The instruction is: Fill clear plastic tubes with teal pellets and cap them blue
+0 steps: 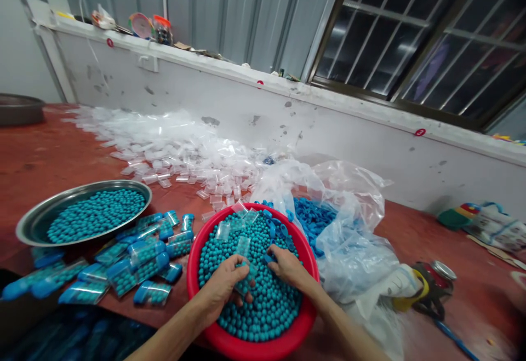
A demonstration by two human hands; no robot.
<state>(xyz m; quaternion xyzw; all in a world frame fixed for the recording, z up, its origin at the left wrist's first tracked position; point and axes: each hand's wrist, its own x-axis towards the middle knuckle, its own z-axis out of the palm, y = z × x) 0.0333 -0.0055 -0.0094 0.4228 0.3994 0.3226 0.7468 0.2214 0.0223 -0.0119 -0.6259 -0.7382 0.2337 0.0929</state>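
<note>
A red basin (311, 246) full of small teal balls (263, 309) stands in front of me. Over the balls, my left hand (227, 283) is closed around a small clear plastic container (246, 280) with teal balls in it, partly hidden by the fingers. To its right, my right hand (286, 264) pinches a blue cap (270, 258), apart from the container. Several empty clear containers (223, 230) and loose blue caps (282, 230) lie on the balls toward the basin's far side.
Left of the basin lie several filled, blue-capped containers (154, 293) and a metal bowl (30, 233) of teal balls. Behind is a heap of clear containers (164, 139). A plastic bag (353, 251) with blue caps sits right, near a red-and-silver object (442, 273).
</note>
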